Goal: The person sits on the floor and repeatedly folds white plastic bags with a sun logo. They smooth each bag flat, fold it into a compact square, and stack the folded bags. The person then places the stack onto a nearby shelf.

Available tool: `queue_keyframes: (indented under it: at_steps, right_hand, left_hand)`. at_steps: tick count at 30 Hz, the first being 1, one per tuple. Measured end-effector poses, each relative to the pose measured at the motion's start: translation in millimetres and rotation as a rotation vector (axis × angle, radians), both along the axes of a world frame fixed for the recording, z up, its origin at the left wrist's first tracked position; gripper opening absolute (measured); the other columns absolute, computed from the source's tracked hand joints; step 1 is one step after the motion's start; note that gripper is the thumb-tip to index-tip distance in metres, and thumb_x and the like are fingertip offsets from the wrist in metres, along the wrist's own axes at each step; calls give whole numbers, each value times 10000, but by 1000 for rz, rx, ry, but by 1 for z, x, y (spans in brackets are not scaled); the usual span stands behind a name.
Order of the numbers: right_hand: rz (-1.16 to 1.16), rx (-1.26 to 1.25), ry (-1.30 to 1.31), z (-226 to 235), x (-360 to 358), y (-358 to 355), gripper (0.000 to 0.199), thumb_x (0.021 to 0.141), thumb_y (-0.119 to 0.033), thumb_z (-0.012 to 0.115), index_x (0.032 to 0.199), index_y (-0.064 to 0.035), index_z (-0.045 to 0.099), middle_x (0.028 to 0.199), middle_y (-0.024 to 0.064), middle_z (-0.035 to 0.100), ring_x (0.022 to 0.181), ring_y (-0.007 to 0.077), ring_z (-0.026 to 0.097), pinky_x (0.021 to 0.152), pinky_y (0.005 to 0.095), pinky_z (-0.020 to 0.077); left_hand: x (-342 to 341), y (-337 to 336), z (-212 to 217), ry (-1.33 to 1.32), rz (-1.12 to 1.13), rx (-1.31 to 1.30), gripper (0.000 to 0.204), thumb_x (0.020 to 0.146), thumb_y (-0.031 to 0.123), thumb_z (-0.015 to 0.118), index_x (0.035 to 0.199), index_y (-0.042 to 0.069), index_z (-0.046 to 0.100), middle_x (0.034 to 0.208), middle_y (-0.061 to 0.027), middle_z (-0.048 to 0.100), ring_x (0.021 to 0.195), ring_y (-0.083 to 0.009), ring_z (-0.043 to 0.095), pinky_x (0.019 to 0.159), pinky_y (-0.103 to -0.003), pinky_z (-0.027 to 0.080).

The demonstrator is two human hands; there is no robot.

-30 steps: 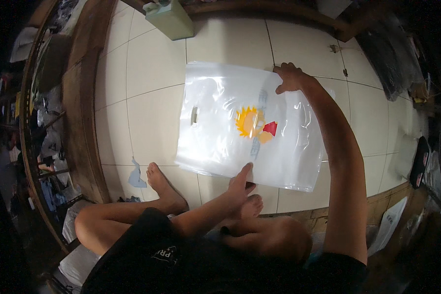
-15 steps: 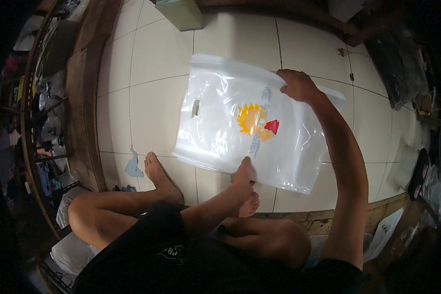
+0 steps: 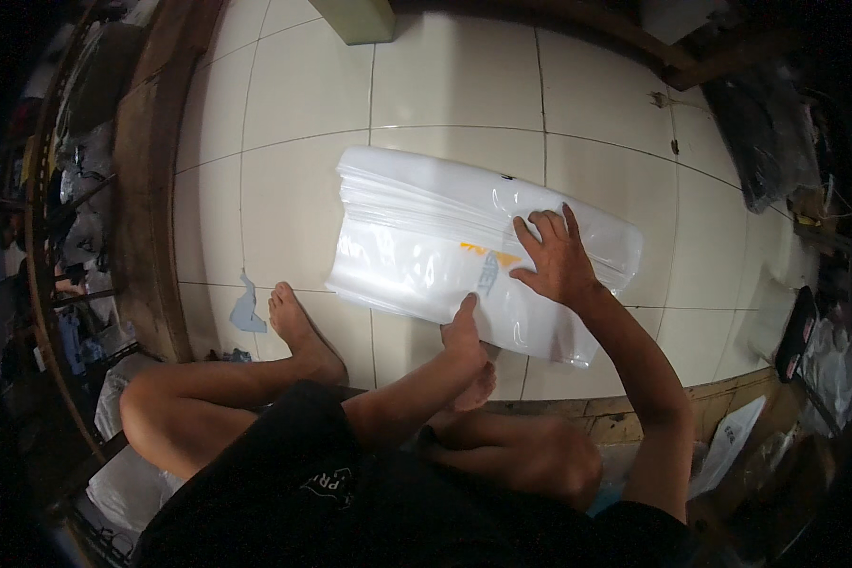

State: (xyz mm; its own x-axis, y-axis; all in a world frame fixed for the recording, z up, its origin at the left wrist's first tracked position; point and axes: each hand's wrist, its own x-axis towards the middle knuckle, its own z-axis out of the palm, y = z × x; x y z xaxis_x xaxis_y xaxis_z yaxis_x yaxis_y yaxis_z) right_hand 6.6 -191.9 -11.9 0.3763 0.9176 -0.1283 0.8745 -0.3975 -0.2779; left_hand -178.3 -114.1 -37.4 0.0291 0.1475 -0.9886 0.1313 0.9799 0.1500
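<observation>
A stack of white plastic bags (image 3: pixel 398 246) lies on the tiled floor in front of me, its far part folded over toward me. Layered edges fan out along the fold, and only a strip of the yellow print shows beside them. At the near edge, my left hand (image 3: pixel 462 333) grips the stack, thumb on top and the other fingers hidden. Spread fingers of my right hand (image 3: pixel 559 257) rest on the folded-over part, right of the yellow print.
My bare foot (image 3: pixel 298 327) is left of the stack, near a grey scrap (image 3: pixel 247 310). Wooden beams (image 3: pixel 147 218) and a cluttered rack run along the left. A pale green post (image 3: pixel 358 21) stands at the far side. Dark plastic (image 3: pixel 767 133) hangs at the far right.
The far side of the stack has been folded over toward me, covering most of the print. My right hand has moved nearer and spread its fingers on top. My left hand stays at the near edge.
</observation>
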Motion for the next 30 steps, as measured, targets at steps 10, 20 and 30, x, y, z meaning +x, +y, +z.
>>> queue_keyframes:
  at_steps: [10,20,30]
  right_hand:
    - [-92,-12,325,-23,92,37,736,711,-269,842,1327,-31,518,1234,221,553,1158,396,537,1001,467,465]
    - [52,-342,405,-33,102,62,786,641,-234,875,1281,20,496,1227,236,554,1176,380,532,1010,407,451]
    - [-103,-322,512,7,79,49,683,726,-261,822,1231,7,449,1143,270,624,1119,421,603,943,485,486]
  left_hand:
    - [-4,2,-4,-88,-100,35,656,846,178,767,1388,19,433,1264,-168,570,1125,-300,597,920,-436,519]
    - [8,3,-8,-53,114,-18,636,828,321,791,1267,-38,505,1159,-138,592,992,-274,606,820,-432,517]
    - [-17,14,-2,-352,-10,25,463,926,203,670,1313,21,493,1242,-139,584,1145,-287,592,953,-437,510]
